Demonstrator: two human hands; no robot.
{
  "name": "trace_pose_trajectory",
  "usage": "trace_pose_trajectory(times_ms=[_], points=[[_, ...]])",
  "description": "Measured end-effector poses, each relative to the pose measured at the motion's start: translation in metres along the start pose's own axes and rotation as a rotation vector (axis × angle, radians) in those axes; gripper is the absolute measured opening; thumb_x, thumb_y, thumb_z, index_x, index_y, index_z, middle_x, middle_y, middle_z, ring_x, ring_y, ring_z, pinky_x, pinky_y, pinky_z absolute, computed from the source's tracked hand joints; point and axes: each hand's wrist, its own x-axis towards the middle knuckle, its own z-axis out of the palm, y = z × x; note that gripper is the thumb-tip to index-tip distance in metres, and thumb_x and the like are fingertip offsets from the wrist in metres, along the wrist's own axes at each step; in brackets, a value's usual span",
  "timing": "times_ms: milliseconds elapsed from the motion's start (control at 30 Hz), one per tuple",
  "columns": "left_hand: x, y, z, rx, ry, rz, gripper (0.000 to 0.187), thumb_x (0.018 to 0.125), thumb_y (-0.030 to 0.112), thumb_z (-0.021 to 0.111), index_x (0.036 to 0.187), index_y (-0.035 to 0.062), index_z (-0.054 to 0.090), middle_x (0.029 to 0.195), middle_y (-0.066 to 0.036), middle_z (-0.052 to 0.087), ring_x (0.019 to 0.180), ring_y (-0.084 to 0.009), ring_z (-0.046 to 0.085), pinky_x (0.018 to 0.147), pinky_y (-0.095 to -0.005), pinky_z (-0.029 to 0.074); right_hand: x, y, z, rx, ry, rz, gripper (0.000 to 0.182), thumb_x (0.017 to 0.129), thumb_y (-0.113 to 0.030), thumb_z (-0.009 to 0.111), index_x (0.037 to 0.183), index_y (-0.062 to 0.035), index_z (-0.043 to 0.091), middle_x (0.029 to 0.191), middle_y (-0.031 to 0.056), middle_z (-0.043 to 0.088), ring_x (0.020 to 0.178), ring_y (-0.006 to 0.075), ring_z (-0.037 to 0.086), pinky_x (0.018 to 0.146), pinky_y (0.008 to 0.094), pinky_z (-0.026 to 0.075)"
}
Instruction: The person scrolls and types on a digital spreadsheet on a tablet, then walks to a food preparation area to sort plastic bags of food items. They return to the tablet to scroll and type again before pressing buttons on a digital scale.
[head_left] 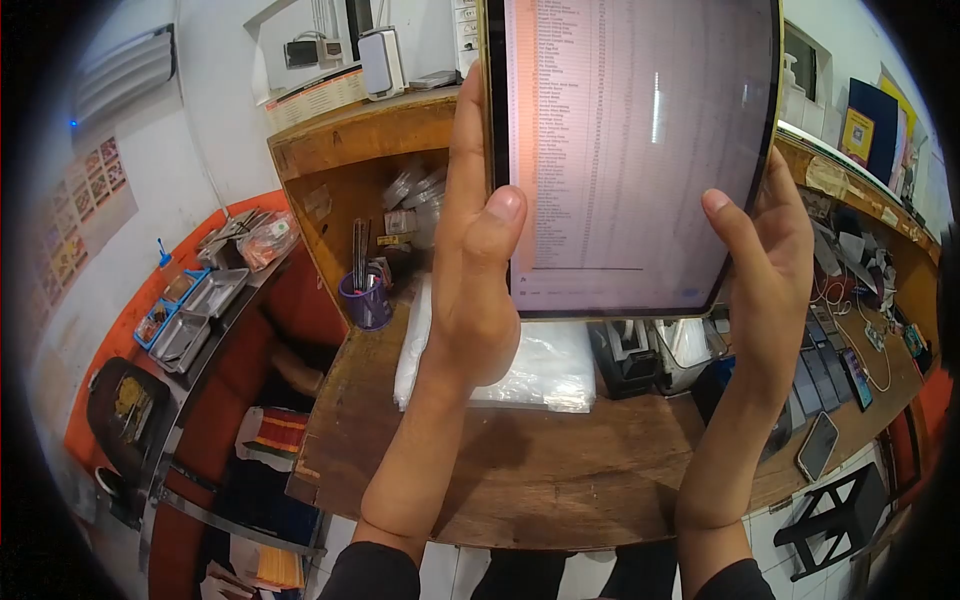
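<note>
At the upper centre of the frame, a tablet stood raised above the wooden worktop, its screen filled with a list in rows, the entries too small to read with certainty. The step in hand appeared to be the viewing of this list; the next move seemed to call for a steady grip at both edges, with one thumb freed should the screen need a touch. The left hand, left of centre, was closed about the tablet's left edge, its thumb laid over the lower left border and its fingers extended along the side. The right hand, right of centre, gripped the opposite edge, partly curled, its thumb over the screen's right part; whether that thumb pressed the glass could not be told. Below the tablet lay clear plastic sheeting; a purple pen cup stood left of it.
</note>
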Motion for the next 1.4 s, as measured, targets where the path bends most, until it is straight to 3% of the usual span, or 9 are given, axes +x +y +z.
trace_pose_trajectory(times_ms=[100,167,467,800,900,967,1400], points=[[0.006,-0.013,-0.01,-0.012,0.02,0.022,0.074,0.088,0.039,0.033,0.148,0.0015,0.009,0.15,-0.015,0.025,0.132,-0.0207,0.037,0.108,-0.0336,0.033,-0.001,0.0,0.001,0.002,0.009,0.005,0.05,0.084,-0.004,0.06,0.127,0.0114,0.041,0.108,0.0188,0.06,0.1,0.019,0.061,0.087,0.0286,0.049],[0.015,-0.043,-0.04,0.046,-0.182,0.235,0.074,0.088,0.037,0.032,0.147,0.0001,0.009,0.148,-0.016,0.028,0.131,-0.0211,0.039,0.108,-0.0331,0.032,-0.002,0.0,0.0,0.009,-0.016,0.004,0.054,0.081,-0.002,0.06,0.129,0.0122,0.038,0.11,0.0195,0.06,0.101,0.0197,0.06,0.089,0.029,0.048],[0.016,-0.042,-0.045,0.023,-0.178,0.189,0.071,0.09,0.036,0.031,0.147,-0.0009,0.009,0.145,-0.017,0.034,0.128,-0.0199,0.042,0.105,-0.0333,0.036,-0.003,0.005,-0.002,-0.062,-0.071,-0.058,0.06,0.078,0.003,0.056,0.133,0.0127,0.032,0.118,0.0204,0.055,0.109,0.0215,0.056,0.097,0.0323,0.042],[0.009,-0.027,-0.027,-0.015,-0.063,0.147,0.069,0.091,0.036,0.03,0.145,-0.0048,0.018,0.145,-0.018,0.034,0.131,-0.0208,0.039,0.108,-0.0331,0.03,-0.003,0.003,0.002,-0.009,-0.041,-0.014,0.052,0.083,0.002,0.052,0.131,0.0116,0.036,0.114,0.0195,0.057,0.105,0.0189,0.058,0.091,0.0295,0.047],[0.007,-0.025,-0.024,-0.023,-0.041,0.157,0.067,0.092,0.035,0.03,0.144,-0.0051,0.02,0.146,-0.017,0.034,0.131,-0.0208,0.038,0.109,-0.0337,0.029,-0.004,0.001,0.0,-0.005,-0.084,0.003,0.052,0.083,0.0,0.054,0.13,0.0122,0.036,0.114,0.0203,0.058,0.105,0.0194,0.058,0.091,0.0298,0.047],[0.006,-0.021,-0.018,0.053,0.023,0.171,0.065,0.092,0.034,0.029,0.144,-0.0051,0.019,0.146,-0.017,0.033,0.131,-0.0207,0.038,0.109,-0.0341,0.029,-0.005,-0.003,-0.001,-0.099,-0.11,0.033,0.064,0.078,-0.008,0.058,0.133,0.0131,0.032,0.118,0.0236,0.054,0.111,0.0248,0.055,0.097,0.0335,0.042],[0.005,-0.019,-0.02,-0.013,0.016,0.169,0.066,0.093,0.035,0.03,0.145,-0.0042,0.017,0.146,-0.017,0.033,0.13,-0.0194,0.04,0.108,-0.0321,0.031,-0.005,0.0,-0.002,-0.105,-0.13,0.006,0.066,0.076,-0.01,0.06,0.132,0.0118,0.033,0.115,0.0222,0.056,0.109,0.0238,0.056,0.097,0.0331,0.043]])
